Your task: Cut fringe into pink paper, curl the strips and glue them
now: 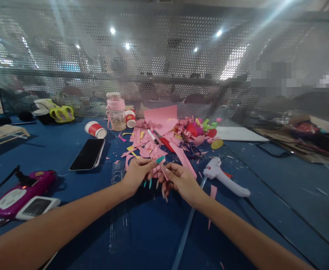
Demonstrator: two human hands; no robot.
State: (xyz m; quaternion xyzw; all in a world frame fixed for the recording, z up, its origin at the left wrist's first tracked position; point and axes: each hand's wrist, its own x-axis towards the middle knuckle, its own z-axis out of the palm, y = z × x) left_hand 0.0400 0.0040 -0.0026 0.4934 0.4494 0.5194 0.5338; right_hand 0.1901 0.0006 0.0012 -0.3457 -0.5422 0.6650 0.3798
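Note:
Both my hands meet over the blue table, in front of a heap of pink paper scraps [144,152]. My left hand [139,172], with teal nails, pinches a small strip of pink paper [164,171] between thumb and fingers. From the other side my right hand [183,182] is closed on the same strip. The fingers partly hide the strip. Just right of my right hand lies a white glue gun [226,178] with a long clear glue stick [188,228] reaching toward me. A clear stencil ruler [117,172] lies by my left hand.
A black phone [88,154], a tipped paper cup [95,129] and a pink-lidded bottle [115,112] stand or lie to the left. A purple device [21,195] is nearer. Scissors, a marker [152,136] and coloured paper pieces [198,129] lie behind my hands. A perforated metal screen [164,67] rises behind.

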